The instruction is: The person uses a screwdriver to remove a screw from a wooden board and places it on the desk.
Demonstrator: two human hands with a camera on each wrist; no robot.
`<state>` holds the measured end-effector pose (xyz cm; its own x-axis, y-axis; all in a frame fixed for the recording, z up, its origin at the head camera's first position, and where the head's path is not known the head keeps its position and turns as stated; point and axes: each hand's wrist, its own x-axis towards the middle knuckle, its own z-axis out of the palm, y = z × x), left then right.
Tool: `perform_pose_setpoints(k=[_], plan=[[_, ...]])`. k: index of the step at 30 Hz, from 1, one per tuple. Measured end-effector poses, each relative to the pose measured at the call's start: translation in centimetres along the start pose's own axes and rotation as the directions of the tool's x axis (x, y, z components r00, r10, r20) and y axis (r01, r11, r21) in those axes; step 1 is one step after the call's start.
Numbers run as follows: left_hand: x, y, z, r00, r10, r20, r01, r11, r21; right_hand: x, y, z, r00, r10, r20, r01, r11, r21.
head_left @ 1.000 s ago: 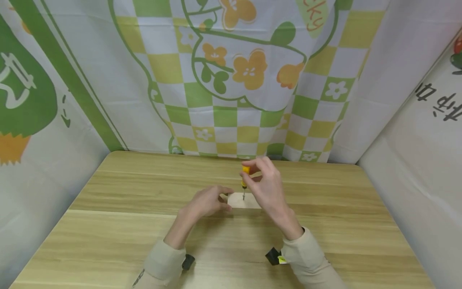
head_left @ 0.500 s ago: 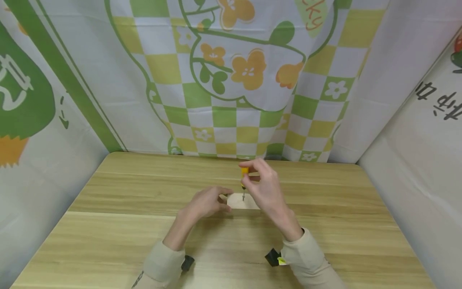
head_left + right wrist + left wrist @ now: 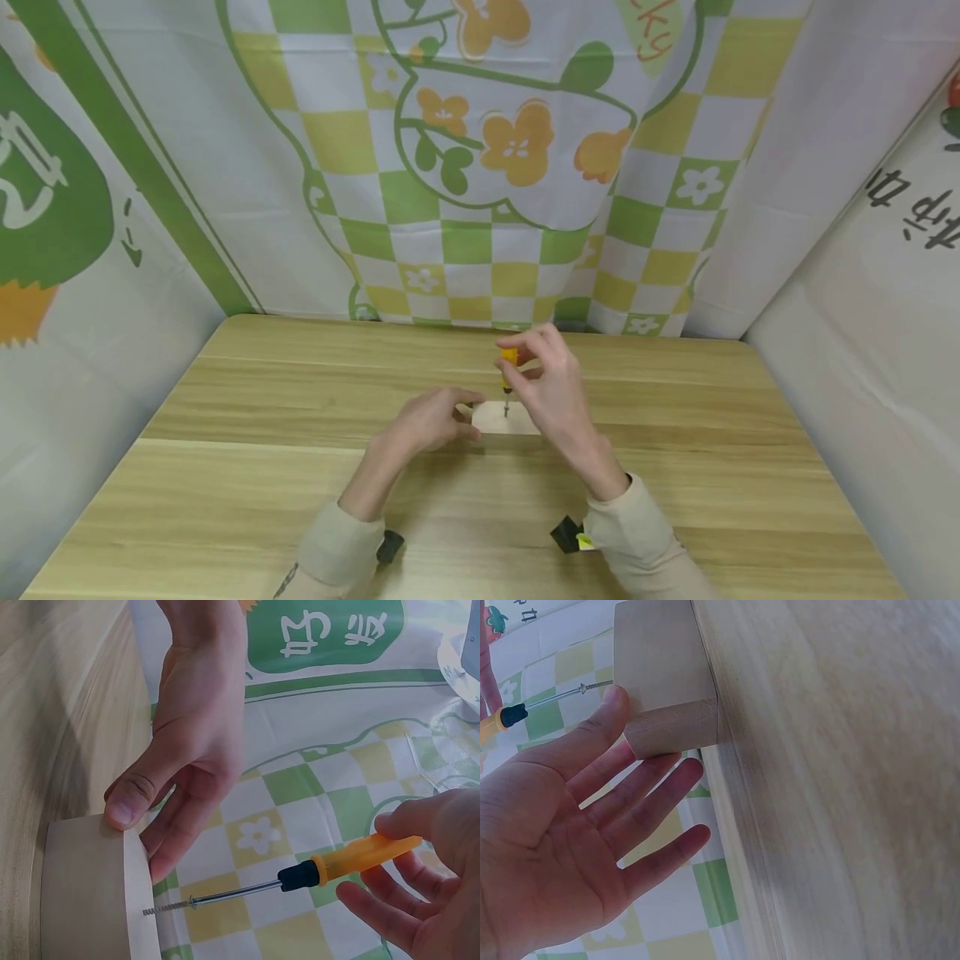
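A pale wooden block lies on the table in front of me. My left hand holds its left end, thumb on the near side and fingers at the far side. In the left wrist view, the thumb presses near the block's top edge and the lower fingers extend loosely. A screw stands in the block's top face, most of its thread still showing. My right hand pinches the yellow handle of a screwdriver between thumb and fingers. The screwdriver points down, its tip at the screw head.
The wood-grain table extends around the block on all sides. Behind it hangs a checked, flowered curtain, with printed white cloth at left and right. Black devices sit at both wrists.
The right thumb and fingers have shifted a little on the screwdriver's handle, sliding down slightly and coming back up. The left hand, block and screw look about the same.
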<state>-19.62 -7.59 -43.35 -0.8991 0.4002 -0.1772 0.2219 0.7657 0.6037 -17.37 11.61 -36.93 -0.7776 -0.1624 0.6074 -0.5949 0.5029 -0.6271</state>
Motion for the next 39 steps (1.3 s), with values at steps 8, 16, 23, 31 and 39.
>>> perform_pose_setpoints(k=[8,16,23,31,39], plan=[[-0.12,0.17,-0.06,1.0,0.007,0.001,-0.007,1.0,0.001,-0.05,-0.11,-0.33,1.0,0.004,-0.005,-0.004,1.0,0.005],[-0.06,0.14,-0.09,1.0,0.008,0.002,-0.008,1.0,0.003,-0.03,-0.39,-0.51,0.999,0.022,0.043,-0.024,0.999,0.049],[-0.04,0.13,-0.08,1.0,0.006,0.006,-0.006,1.0,-0.003,-0.1,-0.12,-0.34,0.997,0.014,0.071,-0.022,0.994,0.104],[0.0,0.09,-0.13,1.0,0.014,0.003,-0.014,1.0,0.002,0.0,0.24,-0.48,1.0,-0.004,0.017,0.003,0.995,0.103],[-0.14,0.04,-0.09,1.0,0.022,0.003,-0.022,1.0,-0.004,0.02,0.0,-0.87,1.0,-0.002,0.026,0.001,0.999,0.043]])
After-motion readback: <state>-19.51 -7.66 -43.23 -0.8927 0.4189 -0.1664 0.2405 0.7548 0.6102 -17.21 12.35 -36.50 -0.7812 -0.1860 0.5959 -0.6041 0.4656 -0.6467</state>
